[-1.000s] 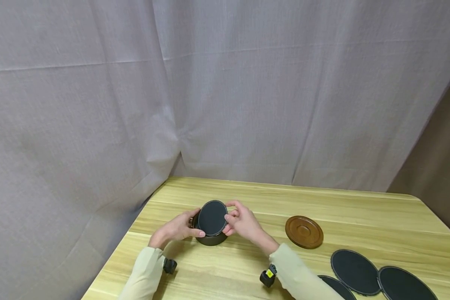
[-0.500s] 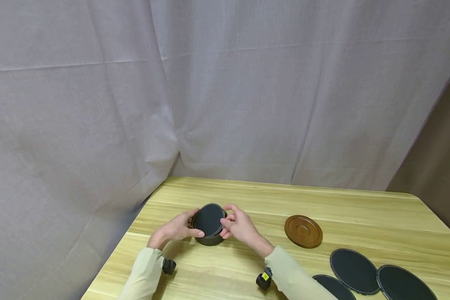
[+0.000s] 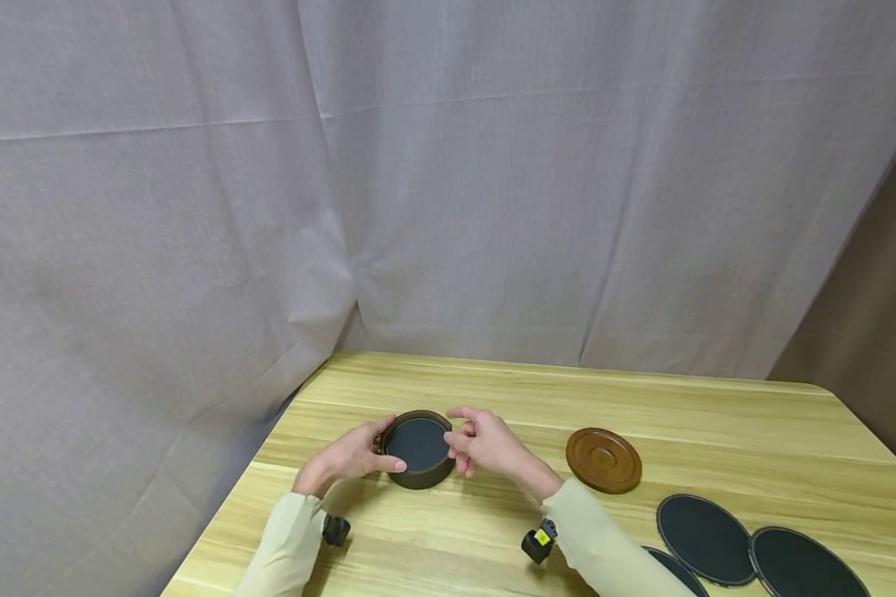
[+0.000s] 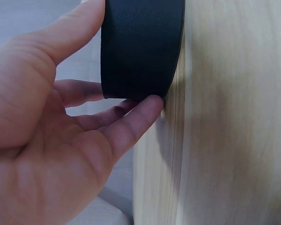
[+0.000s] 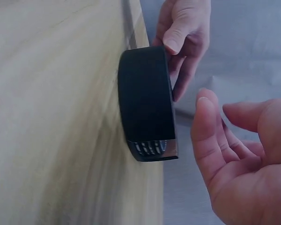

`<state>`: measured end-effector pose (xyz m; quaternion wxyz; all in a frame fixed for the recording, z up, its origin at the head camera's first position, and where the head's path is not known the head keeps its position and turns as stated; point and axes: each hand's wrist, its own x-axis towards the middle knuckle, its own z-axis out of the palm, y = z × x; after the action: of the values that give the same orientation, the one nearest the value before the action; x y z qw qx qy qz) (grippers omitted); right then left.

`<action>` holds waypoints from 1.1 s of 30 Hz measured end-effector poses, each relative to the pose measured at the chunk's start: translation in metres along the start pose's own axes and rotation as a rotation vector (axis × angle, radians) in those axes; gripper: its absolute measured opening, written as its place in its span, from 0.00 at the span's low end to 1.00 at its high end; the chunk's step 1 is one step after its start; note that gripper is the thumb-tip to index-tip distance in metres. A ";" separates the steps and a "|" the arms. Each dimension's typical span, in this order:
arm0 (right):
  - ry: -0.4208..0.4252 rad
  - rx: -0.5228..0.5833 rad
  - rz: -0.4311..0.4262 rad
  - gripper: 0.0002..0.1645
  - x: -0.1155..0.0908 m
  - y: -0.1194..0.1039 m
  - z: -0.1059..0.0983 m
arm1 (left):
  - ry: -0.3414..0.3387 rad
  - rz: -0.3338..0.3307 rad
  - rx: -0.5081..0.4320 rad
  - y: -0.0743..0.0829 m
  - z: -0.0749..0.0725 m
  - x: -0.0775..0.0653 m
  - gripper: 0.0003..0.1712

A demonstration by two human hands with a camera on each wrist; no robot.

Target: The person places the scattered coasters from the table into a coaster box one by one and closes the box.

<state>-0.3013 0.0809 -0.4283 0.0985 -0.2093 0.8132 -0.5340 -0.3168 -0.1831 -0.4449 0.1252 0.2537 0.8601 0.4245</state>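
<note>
A round black coaster holder [image 3: 421, 480] stands on the wooden table, with a black coaster [image 3: 416, 444] lying flat inside its rim. My left hand [image 3: 354, 452] grips the holder from the left, thumb on the near rim; the left wrist view shows fingers against the dark wall [image 4: 140, 47]. Beside the right rim is my right hand [image 3: 490, 449], holding nothing. In the right wrist view that hand [image 5: 243, 154] is apart from the holder [image 5: 145, 93], fingers loosely bent. A slot in the holder's side shows stacked edges [image 5: 150, 148] inside.
To the right lies a brown round wooden disc [image 3: 604, 461] with ring grooves. Several black round coasters [image 3: 705, 539] lie at the table's near right, one partly behind my right sleeve [image 3: 605, 543]. A grey curtain [image 3: 455, 207] hangs behind the table.
The coaster my right hand held tilted over the holder has gone down flat inside it. My right hand has let go and shifted slightly right. My left hand stays on the holder.
</note>
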 end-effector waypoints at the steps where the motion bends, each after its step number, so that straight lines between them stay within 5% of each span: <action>1: -0.008 -0.011 -0.006 0.28 -0.002 -0.002 -0.001 | -0.004 0.005 -0.003 0.000 0.000 0.000 0.49; 18: -0.080 -0.236 -0.099 0.17 -0.042 -0.026 -0.049 | 0.032 -0.039 -0.039 0.001 0.000 -0.003 0.53; 29: -0.098 -0.281 -0.031 0.20 -0.075 -0.021 -0.086 | 0.048 -0.046 0.019 0.000 0.001 -0.002 0.53; 33: -0.119 -0.309 -0.077 0.20 -0.084 -0.017 -0.094 | 0.049 -0.043 0.023 0.001 0.000 -0.001 0.53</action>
<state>-0.2589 0.1904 -0.3797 0.0925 -0.2841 0.8699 -0.3925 -0.3155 -0.1827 -0.4441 0.1102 0.2263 0.8729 0.4179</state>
